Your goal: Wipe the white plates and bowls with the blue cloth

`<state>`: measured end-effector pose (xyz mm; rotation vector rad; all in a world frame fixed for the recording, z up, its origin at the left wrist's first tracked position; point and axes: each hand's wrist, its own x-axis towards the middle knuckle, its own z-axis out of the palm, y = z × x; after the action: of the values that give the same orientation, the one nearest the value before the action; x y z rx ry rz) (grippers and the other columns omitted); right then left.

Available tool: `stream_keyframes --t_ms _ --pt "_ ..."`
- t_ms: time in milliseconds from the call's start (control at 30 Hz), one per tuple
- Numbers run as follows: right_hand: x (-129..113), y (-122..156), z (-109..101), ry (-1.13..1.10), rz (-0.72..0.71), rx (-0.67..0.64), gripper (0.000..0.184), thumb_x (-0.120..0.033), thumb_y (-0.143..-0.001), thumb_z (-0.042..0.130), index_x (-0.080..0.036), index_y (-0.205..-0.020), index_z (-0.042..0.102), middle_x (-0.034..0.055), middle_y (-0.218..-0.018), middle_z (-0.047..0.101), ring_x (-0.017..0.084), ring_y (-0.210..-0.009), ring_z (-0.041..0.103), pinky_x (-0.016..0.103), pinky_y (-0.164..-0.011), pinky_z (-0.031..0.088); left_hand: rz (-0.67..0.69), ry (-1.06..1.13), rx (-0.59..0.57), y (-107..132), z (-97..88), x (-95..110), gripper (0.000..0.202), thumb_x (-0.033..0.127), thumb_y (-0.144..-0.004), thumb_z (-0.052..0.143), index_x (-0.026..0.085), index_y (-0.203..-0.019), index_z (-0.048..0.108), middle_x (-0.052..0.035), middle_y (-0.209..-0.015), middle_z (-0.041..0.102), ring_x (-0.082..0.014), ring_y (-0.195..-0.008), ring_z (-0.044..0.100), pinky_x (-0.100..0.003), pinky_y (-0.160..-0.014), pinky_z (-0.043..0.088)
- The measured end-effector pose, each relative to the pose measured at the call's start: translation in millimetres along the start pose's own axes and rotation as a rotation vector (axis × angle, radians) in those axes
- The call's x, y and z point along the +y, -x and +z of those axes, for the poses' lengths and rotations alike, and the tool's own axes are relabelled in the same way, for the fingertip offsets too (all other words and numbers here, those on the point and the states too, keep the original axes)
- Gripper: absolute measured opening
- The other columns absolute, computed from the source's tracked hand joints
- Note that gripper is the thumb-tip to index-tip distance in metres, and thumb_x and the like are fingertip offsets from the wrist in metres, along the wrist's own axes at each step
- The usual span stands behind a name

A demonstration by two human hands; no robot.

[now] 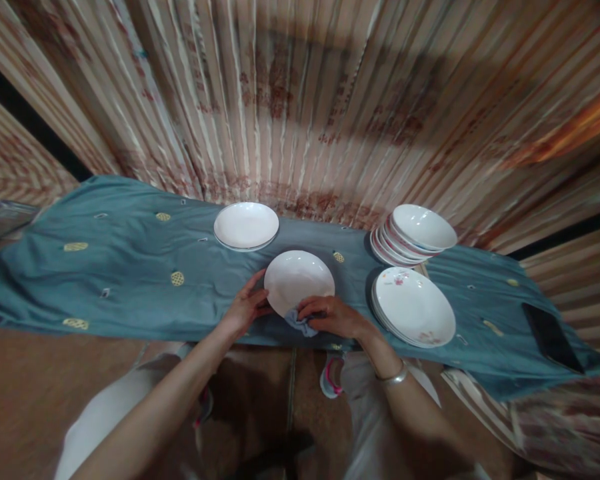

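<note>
A white plate (pixel 297 277) is tilted up near the front edge of the table. My left hand (pixel 247 308) grips its left rim, with the thumb on the near side and the fingers reaching behind. In my right hand (pixel 333 317) is a bunched blue-grey cloth (pixel 300 323), pressed against the plate's lower right rim. Just behind and to the left lies another white plate (pixel 247 225) with a thin dark rim. Right of my right hand stands a stack of white plates (pixel 415 307), the top one with a small flower print.
A leaning stack of white bowls (pixel 423 227) stands at the back right. Near the table's right end lies a black phone (pixel 553 337). A green cloth (pixel 130 267) with pineapple prints covers the narrow table. Pleated curtains (pixel 280 120) hang directly behind it.
</note>
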<state>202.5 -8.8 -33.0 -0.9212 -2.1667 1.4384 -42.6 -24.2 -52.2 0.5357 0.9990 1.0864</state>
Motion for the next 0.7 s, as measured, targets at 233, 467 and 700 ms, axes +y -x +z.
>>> stream_keyframes --t_ms 233,467,700 --pt "7 9 -11 0.196 -0.013 0.070 0.034 -0.003 -0.070 0.060 -0.023 -0.090 0.079 0.0041 -0.109 0.076 0.021 -0.105 0.070 0.037 -0.101 0.051 0.000 -0.023 0.016 -2 -1.8 -1 0.086 0.024 -0.067 0.084 0.023 -0.144 0.048 -0.0015 -0.081 0.074 -0.0200 -0.072 0.071 -0.033 -0.069 0.059" --pt "7 13 -18 0.299 -0.030 0.131 0.037 0.000 -0.070 0.055 -0.022 -0.087 0.078 0.0028 -0.099 0.077 0.019 -0.096 0.072 0.033 -0.093 0.054 0.007 -0.022 0.015 -2 -0.8 0 0.084 0.023 -0.066 0.084 0.023 -0.143 0.050 -0.0007 -0.080 0.073 -0.0206 -0.075 0.071 -0.034 -0.071 0.059" --pt "29 14 -24 0.464 0.026 0.333 0.032 -0.003 -0.071 0.060 -0.024 -0.087 0.079 0.0068 -0.117 0.073 0.025 -0.110 0.068 0.043 -0.099 0.053 0.001 0.005 0.011 -3 -1.7 -1 0.082 0.020 -0.068 0.083 0.025 -0.142 0.050 -0.0005 -0.080 0.073 -0.0215 -0.077 0.072 -0.037 -0.072 0.060"
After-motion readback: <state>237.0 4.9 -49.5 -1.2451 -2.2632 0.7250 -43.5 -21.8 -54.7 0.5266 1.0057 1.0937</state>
